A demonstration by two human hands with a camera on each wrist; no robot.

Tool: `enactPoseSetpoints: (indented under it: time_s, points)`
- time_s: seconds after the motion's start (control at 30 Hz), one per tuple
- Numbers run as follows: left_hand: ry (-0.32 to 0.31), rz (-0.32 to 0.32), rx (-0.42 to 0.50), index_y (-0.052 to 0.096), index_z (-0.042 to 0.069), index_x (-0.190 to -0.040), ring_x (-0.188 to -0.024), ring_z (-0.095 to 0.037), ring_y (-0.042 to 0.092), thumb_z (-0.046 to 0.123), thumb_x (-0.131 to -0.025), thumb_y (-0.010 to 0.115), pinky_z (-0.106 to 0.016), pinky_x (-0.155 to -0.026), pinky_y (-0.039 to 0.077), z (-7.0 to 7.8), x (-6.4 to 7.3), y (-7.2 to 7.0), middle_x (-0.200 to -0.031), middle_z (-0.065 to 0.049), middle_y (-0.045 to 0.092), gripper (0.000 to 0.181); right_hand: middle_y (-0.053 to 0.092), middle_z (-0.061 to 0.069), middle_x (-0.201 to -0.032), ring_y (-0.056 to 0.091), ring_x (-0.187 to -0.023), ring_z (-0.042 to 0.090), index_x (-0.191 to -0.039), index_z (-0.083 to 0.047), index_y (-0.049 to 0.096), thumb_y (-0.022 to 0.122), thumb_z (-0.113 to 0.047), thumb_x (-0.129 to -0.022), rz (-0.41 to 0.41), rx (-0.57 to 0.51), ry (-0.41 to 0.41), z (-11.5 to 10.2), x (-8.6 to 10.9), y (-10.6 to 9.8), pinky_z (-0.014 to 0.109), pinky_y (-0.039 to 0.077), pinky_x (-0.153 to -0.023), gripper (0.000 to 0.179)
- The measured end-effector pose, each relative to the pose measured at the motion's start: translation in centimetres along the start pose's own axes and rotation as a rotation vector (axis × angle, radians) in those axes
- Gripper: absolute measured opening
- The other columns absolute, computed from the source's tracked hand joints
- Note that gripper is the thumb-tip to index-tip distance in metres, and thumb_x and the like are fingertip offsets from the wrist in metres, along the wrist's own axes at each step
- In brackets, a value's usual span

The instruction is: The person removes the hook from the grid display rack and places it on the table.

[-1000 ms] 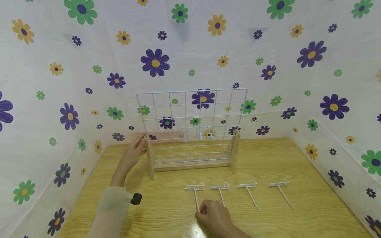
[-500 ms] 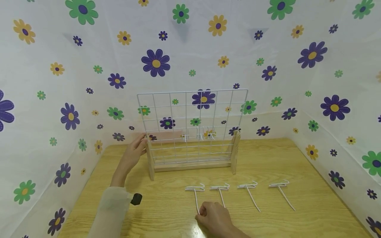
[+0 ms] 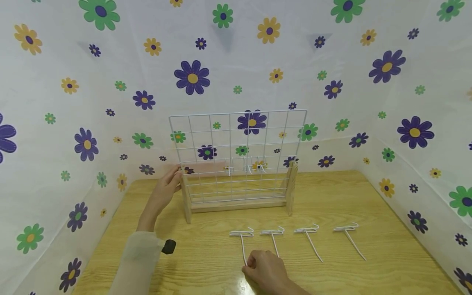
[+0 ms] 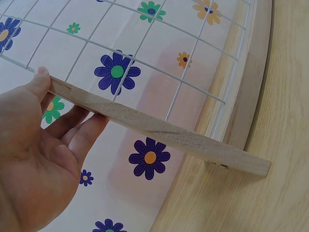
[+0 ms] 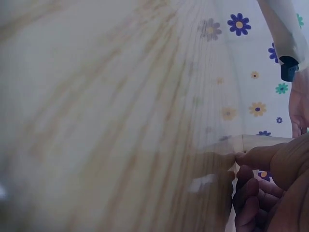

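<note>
A white wire grid panel (image 3: 239, 141) stands upright in a wooden stand (image 3: 237, 205). My left hand (image 3: 167, 188) holds the stand's left wooden upright (image 4: 159, 128) near its top, thumb on one side and fingers on the other. Low on the table, my right hand (image 3: 266, 268) pinches the near end of the leftmost white wire hook (image 3: 242, 246) between thumb and fingers. That hook's crosspiece lies toward the stand. In the right wrist view, the right hand (image 5: 270, 183) has its thumb and curled fingers close over the tabletop; the hook hardly shows there.
To the right lie more white wire hooks: a second hook (image 3: 274, 241), a third hook (image 3: 312, 245) and a fourth hook (image 3: 354, 241). Three hooks (image 3: 249, 167) hang on the grid. A flower-print cloth (image 3: 236, 61) encloses the wooden table (image 3: 324, 196) at the back and sides.
</note>
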State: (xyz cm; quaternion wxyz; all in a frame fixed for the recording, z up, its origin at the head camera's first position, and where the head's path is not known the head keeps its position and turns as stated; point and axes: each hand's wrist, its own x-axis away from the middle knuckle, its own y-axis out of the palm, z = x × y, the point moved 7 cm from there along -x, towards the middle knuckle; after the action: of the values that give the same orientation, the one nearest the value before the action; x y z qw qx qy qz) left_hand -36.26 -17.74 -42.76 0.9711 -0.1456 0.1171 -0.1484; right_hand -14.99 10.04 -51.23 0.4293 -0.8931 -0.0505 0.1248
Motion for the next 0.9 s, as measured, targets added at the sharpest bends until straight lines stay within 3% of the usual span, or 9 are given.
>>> enactPoseSetpoints:
  time_s: [0.5,0.9]
  points:
    - [0.000,0.000,-0.006,0.026,0.009,-0.165,-0.145,-0.044,0.039,0.039,-0.113,0.040,-0.046,-0.112,0.044,0.27,0.18,0.01,-0.168,-0.019,0.024,0.061,0.063,-0.014,-0.067,0.044,-0.053,-0.004,-0.071,-0.018,0.068,0.086,-0.022,-0.083,-0.007,0.000,0.018,0.30,0.01,0.21,0.017,0.041,-0.043,0.021]
    - [0.004,-0.004,0.006,0.026,0.008,-0.164,-0.145,-0.044,0.038,0.037,-0.113,0.040,-0.045,-0.112,0.044,0.13,0.02,0.02,-0.168,-0.020,0.024,0.061,0.067,-0.009,-0.069,0.054,-0.056,-0.002,-0.075,-0.014,0.070,0.083,-0.020,-0.085,-0.046,-0.049,0.022,0.34,0.09,0.14,0.014,0.048,-0.047,0.018]
